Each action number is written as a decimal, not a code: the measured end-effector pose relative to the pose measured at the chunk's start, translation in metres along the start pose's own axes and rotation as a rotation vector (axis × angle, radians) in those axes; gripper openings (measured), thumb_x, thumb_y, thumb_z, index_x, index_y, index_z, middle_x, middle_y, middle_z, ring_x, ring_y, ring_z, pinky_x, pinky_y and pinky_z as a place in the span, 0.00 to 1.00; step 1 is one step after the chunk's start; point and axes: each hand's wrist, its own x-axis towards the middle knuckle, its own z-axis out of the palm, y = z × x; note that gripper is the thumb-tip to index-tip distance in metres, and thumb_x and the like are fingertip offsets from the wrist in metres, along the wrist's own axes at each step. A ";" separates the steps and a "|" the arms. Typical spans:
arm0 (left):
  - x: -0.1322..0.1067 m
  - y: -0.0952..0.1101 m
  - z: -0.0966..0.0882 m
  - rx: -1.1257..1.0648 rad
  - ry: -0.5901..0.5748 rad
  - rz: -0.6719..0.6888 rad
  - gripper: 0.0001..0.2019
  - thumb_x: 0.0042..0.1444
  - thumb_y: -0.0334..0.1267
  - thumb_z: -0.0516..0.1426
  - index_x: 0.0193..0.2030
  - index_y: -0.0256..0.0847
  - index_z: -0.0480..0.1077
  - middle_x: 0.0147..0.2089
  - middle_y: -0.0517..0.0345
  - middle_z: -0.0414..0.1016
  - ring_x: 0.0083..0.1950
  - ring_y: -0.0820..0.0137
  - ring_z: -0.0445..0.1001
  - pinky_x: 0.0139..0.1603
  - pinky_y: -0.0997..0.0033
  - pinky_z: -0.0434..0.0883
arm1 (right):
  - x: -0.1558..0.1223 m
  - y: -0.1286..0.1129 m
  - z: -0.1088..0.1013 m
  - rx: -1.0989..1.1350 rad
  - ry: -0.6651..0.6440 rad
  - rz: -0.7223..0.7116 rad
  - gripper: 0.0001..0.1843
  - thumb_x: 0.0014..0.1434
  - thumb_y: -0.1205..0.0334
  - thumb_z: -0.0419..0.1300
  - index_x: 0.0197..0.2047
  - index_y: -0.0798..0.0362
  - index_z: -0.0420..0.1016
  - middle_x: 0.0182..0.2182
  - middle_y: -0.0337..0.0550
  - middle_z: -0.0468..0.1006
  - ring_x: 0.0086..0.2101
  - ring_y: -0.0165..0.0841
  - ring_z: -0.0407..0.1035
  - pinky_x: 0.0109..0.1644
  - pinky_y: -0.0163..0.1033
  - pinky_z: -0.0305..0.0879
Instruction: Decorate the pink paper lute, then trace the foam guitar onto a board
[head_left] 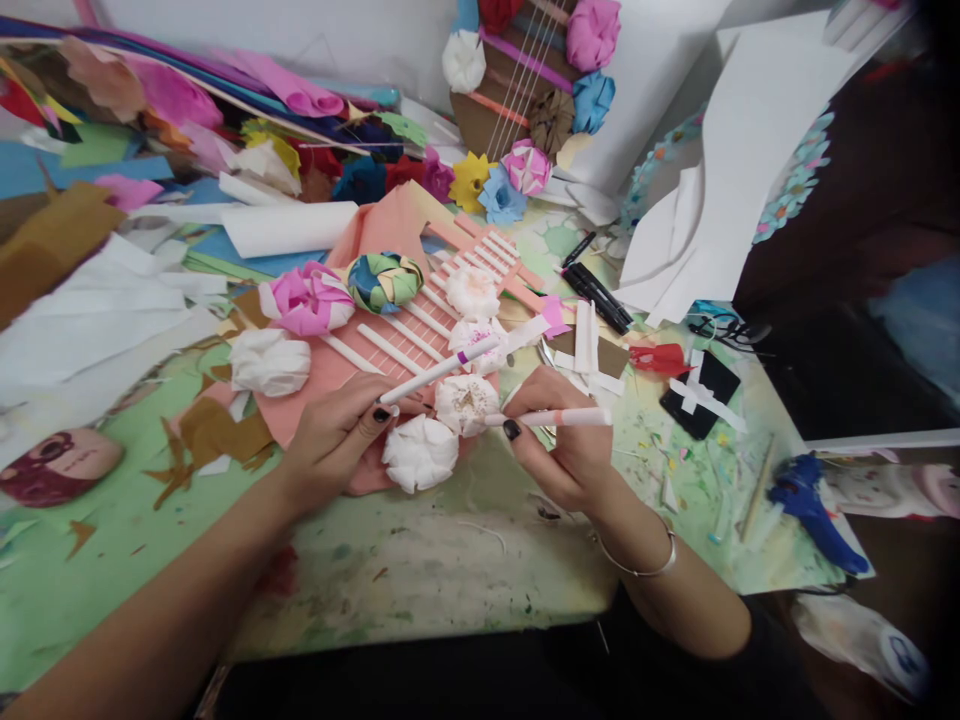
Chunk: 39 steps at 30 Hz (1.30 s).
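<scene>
My left hand [341,435] is closed round a white marker [448,366] with a purple band, which slants up to the right. In my right hand [561,445] is a pink-and-white marker [559,417], held level with its tip on a white paper flower [466,403]. That flower lies on a pink paper guitar shape [375,350] with white strips as strings. More paper flowers sit on the shape: a white one [420,452] by my left fingers, a pink one [307,298] and a blue-green one [385,280].
A paint-stained table [420,570] carries piles of coloured paper [150,110] at the back left. A cardboard guitar with flowers [525,100] leans at the back. Black markers [596,295], white sheets [720,180] and a blue glue gun [814,510] lie to the right.
</scene>
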 end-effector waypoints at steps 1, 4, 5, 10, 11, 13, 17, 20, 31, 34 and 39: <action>0.000 0.000 0.000 0.001 0.003 -0.005 0.15 0.64 0.39 0.47 0.46 0.41 0.75 0.44 0.50 0.76 0.45 0.61 0.71 0.46 0.60 0.67 | 0.000 0.000 0.000 -0.009 0.000 -0.002 0.06 0.54 0.72 0.54 0.34 0.52 0.65 0.26 0.39 0.67 0.28 0.30 0.61 0.32 0.39 0.59; 0.001 0.000 0.000 0.006 0.007 -0.019 0.16 0.64 0.40 0.47 0.46 0.43 0.75 0.44 0.50 0.76 0.45 0.60 0.72 0.45 0.60 0.67 | 0.000 0.000 0.000 -0.016 0.009 -0.003 0.05 0.54 0.72 0.54 0.33 0.52 0.65 0.26 0.40 0.67 0.28 0.30 0.60 0.32 0.39 0.58; 0.001 0.000 0.000 0.007 0.003 -0.022 0.15 0.64 0.40 0.47 0.46 0.43 0.75 0.43 0.50 0.76 0.45 0.61 0.72 0.45 0.60 0.67 | 0.000 0.000 0.000 -0.021 0.017 -0.002 0.05 0.54 0.72 0.54 0.33 0.52 0.65 0.26 0.40 0.67 0.27 0.30 0.60 0.32 0.39 0.58; 0.002 0.001 0.001 -0.006 0.011 -0.026 0.15 0.64 0.40 0.47 0.45 0.43 0.76 0.42 0.51 0.76 0.44 0.61 0.72 0.44 0.62 0.67 | 0.001 -0.001 0.001 -0.056 0.029 0.003 0.05 0.54 0.72 0.53 0.32 0.53 0.65 0.25 0.40 0.68 0.27 0.30 0.60 0.32 0.39 0.57; 0.002 0.002 0.001 -0.009 0.015 -0.022 0.16 0.64 0.40 0.47 0.44 0.43 0.76 0.42 0.51 0.76 0.44 0.61 0.72 0.43 0.62 0.67 | 0.001 -0.002 0.001 -0.043 0.040 0.006 0.05 0.54 0.72 0.53 0.32 0.53 0.65 0.25 0.40 0.67 0.27 0.30 0.60 0.32 0.39 0.57; 0.002 0.003 0.001 -0.010 0.022 -0.014 0.16 0.64 0.40 0.47 0.44 0.43 0.76 0.41 0.51 0.76 0.43 0.62 0.72 0.43 0.63 0.66 | 0.000 -0.002 0.001 -0.016 0.050 0.005 0.04 0.54 0.72 0.53 0.32 0.53 0.65 0.25 0.40 0.67 0.27 0.30 0.60 0.32 0.39 0.57; 0.002 0.003 0.001 -0.004 0.025 0.000 0.16 0.64 0.39 0.47 0.45 0.42 0.75 0.42 0.51 0.76 0.43 0.63 0.72 0.43 0.64 0.66 | 0.000 -0.002 0.003 -0.015 0.004 -0.014 0.05 0.55 0.72 0.53 0.33 0.53 0.65 0.26 0.40 0.68 0.28 0.30 0.60 0.33 0.39 0.58; 0.002 0.002 0.001 -0.001 0.017 0.011 0.15 0.64 0.38 0.47 0.45 0.42 0.75 0.41 0.51 0.76 0.43 0.63 0.72 0.43 0.64 0.66 | 0.000 -0.001 0.003 0.006 0.001 -0.019 0.05 0.55 0.73 0.53 0.33 0.54 0.65 0.26 0.40 0.68 0.28 0.29 0.60 0.33 0.39 0.58; 0.002 0.002 0.000 0.017 0.020 0.025 0.16 0.64 0.37 0.47 0.46 0.41 0.75 0.36 0.52 0.74 0.41 0.63 0.71 0.41 0.64 0.66 | 0.000 -0.002 0.002 -0.027 -0.010 -0.003 0.05 0.55 0.73 0.53 0.34 0.54 0.65 0.27 0.40 0.68 0.29 0.29 0.61 0.33 0.38 0.59; 0.001 0.000 0.001 0.011 0.021 0.020 0.16 0.64 0.37 0.47 0.46 0.42 0.75 0.37 0.52 0.74 0.41 0.63 0.71 0.43 0.63 0.66 | 0.000 -0.003 0.002 -0.030 0.005 0.002 0.05 0.55 0.73 0.53 0.33 0.53 0.65 0.26 0.39 0.67 0.28 0.28 0.60 0.32 0.38 0.59; -0.001 -0.002 0.002 -0.001 0.029 -0.007 0.16 0.64 0.38 0.47 0.46 0.41 0.75 0.40 0.50 0.75 0.43 0.63 0.72 0.42 0.64 0.67 | 0.000 0.001 -0.003 0.037 0.137 -0.025 0.07 0.56 0.73 0.54 0.37 0.52 0.67 0.28 0.39 0.69 0.29 0.29 0.63 0.32 0.38 0.60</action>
